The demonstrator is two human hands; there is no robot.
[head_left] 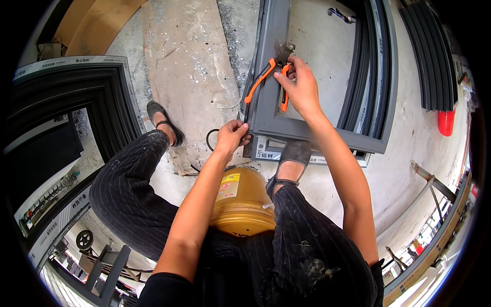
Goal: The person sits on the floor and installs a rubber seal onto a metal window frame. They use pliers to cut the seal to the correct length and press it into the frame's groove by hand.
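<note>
A grey metal window frame (266, 92) lies in front of me, on top of other stacked frames. My right hand (300, 88) holds one handle of a pair of cutters (285, 89) with orange-and-black grips. The cutters' handles are spread apart, and their dark head points away from me over the frame's left bar. At the frame's near left corner, my left hand (231, 138) pinches a thin black strip (247, 110), which runs up along the frame's outer left edge. A loop of dark strip (208, 137) curls beside that hand.
A yellow bucket (244, 204) stands between my legs. More dark frames (92, 77) are stacked at left. A cardboard sheet (189, 61) covers floor strewn with shavings. Dark profiles (432, 56) and a red object (446, 123) lie at right. Another hand tool (340, 15) lies inside the frame.
</note>
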